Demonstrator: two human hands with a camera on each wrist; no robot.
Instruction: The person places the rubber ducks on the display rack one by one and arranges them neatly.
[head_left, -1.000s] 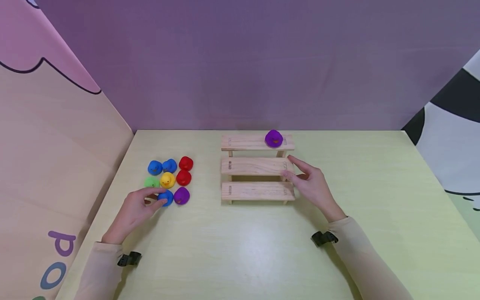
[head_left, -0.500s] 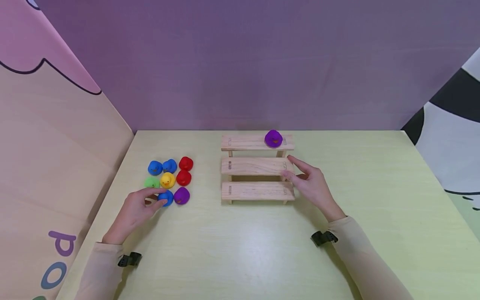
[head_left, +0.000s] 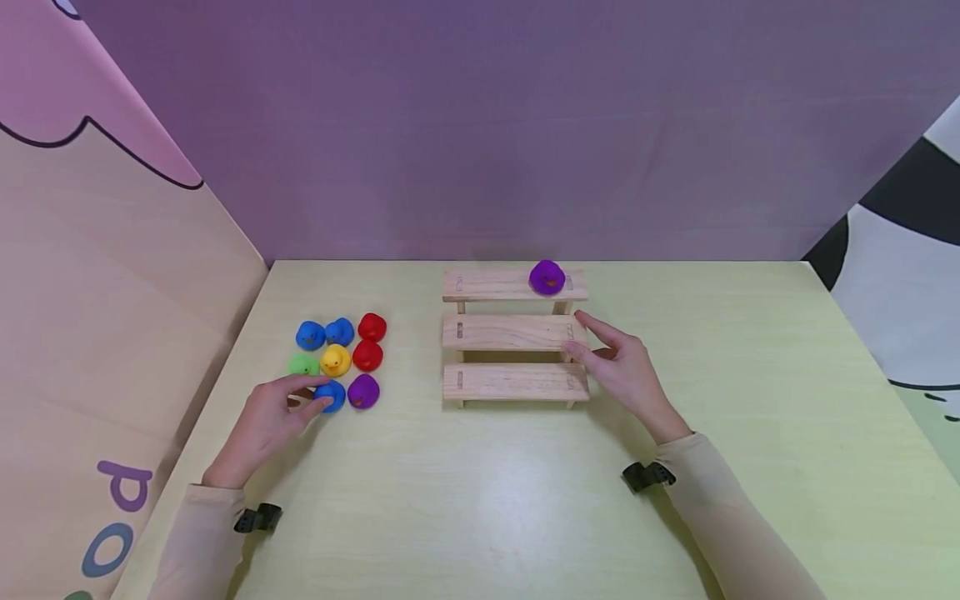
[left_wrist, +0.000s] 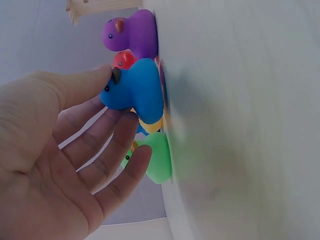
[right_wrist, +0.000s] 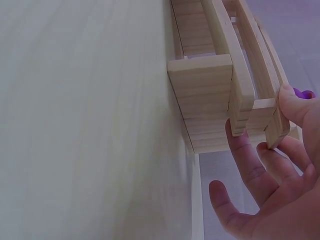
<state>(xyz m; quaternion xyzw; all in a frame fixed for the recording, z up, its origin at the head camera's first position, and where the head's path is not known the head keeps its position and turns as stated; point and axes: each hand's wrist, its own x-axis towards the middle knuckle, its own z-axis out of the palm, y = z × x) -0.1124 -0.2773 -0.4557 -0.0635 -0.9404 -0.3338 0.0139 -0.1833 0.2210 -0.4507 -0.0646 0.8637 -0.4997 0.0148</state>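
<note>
My left hand [head_left: 270,418] pinches a blue rubber duck [left_wrist: 142,92] between thumb and fingers, at the front of a cluster of ducks. Right beside it sits a purple duck [head_left: 363,392]; a green duck [left_wrist: 160,157] is close under the outer fingers in the left wrist view. My right hand [head_left: 628,377] grips the right end of the middle step of a three-step wooden stand [head_left: 510,332], thumb on one edge and fingers on the other. On the stand's top step rests another purple duck [head_left: 547,277].
Behind the held duck stand a yellow duck [head_left: 335,361], two red ducks [head_left: 367,356] and two more blue ducks [head_left: 310,336]. The pale table [head_left: 480,500] meets a purple wall [head_left: 510,133] just behind the stand. A printed panel [head_left: 90,317] rises along the left side.
The held blue duck and my left hand have shifted very slightly left, opening a thin gap from the purple duck. My right hand and the stand stay in place.
</note>
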